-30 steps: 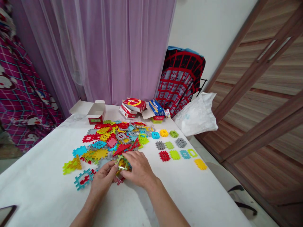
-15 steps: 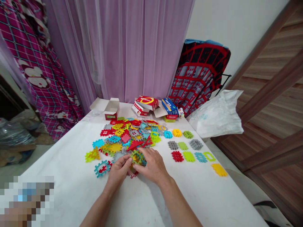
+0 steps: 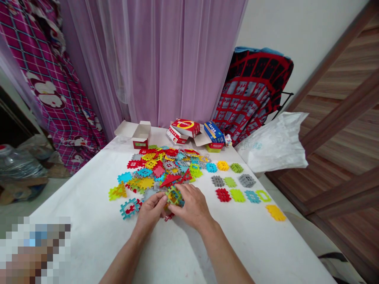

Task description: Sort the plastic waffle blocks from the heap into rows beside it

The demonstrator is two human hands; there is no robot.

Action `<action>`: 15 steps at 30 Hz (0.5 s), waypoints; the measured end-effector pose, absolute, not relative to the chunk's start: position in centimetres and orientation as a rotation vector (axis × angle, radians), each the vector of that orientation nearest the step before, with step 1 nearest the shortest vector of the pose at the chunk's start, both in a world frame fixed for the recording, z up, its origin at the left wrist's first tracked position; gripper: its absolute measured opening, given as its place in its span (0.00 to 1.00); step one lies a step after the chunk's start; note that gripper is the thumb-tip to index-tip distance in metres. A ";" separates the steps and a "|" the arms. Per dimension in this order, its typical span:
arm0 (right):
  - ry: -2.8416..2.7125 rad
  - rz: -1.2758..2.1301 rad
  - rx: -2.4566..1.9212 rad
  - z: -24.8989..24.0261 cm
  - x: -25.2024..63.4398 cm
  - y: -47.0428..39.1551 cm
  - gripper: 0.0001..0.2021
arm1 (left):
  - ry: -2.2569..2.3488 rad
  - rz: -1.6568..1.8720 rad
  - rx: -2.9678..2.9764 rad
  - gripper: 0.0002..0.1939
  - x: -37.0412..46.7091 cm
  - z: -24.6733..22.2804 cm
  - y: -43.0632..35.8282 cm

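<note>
Between my hands is a small cluster of interlocking plastic building tiles [image 3: 174, 196], with a green, open-patterned face toward me and yellow and blue showing through. My left hand [image 3: 152, 207] pinches its left side with thumb and fingertips. Over its right side curl the fingers and thumb of my right hand [image 3: 191, 205]. Part of the cluster is covered by my fingers. A red piece [image 3: 168, 217] shows just below the hands. To the left lies a teal frame tile [image 3: 129, 208] with a red piece by it. Beyond the hands spreads a mixed pile of coloured tiles [image 3: 158, 170].
Rows of sorted tiles, including a red tile [image 3: 223, 195] and grey tile [image 3: 246, 180], lie on the right, with a yellow tile [image 3: 275, 212] near the edge. Opened boxes [image 3: 141, 135] and a blue box [image 3: 214, 132] stand at the back. A white bag [image 3: 272, 142] hangs beside the table [image 3: 83, 232].
The view has shifted slightly, so the scene sits a little further right. Both hands keep hold of the tile cluster, which appears turned a little.
</note>
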State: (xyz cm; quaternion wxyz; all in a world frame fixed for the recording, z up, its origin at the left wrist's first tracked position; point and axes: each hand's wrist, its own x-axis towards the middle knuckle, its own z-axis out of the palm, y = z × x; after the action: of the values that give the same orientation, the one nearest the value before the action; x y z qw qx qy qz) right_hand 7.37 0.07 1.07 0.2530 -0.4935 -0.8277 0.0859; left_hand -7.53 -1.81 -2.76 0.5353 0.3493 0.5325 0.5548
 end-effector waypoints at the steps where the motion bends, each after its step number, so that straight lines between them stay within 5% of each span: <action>1: -2.252 0.232 -1.365 1.2 7.4 0.0 0.22 | 1.263 1.319 0.837 0.28 -7.5 -2.8 -1.8; 15: -2.197 0.303 -1.582 1.3 9.9 0.7 0.24 | 1.382 1.298 0.976 0.32 -8.0 -2.6 -2.2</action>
State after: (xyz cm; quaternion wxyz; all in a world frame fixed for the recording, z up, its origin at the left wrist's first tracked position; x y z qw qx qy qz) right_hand 9.91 0.71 1.32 0.2071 -0.5680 -0.7891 0.1088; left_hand -7.97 -2.22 -2.58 0.4835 0.4006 0.5674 0.5327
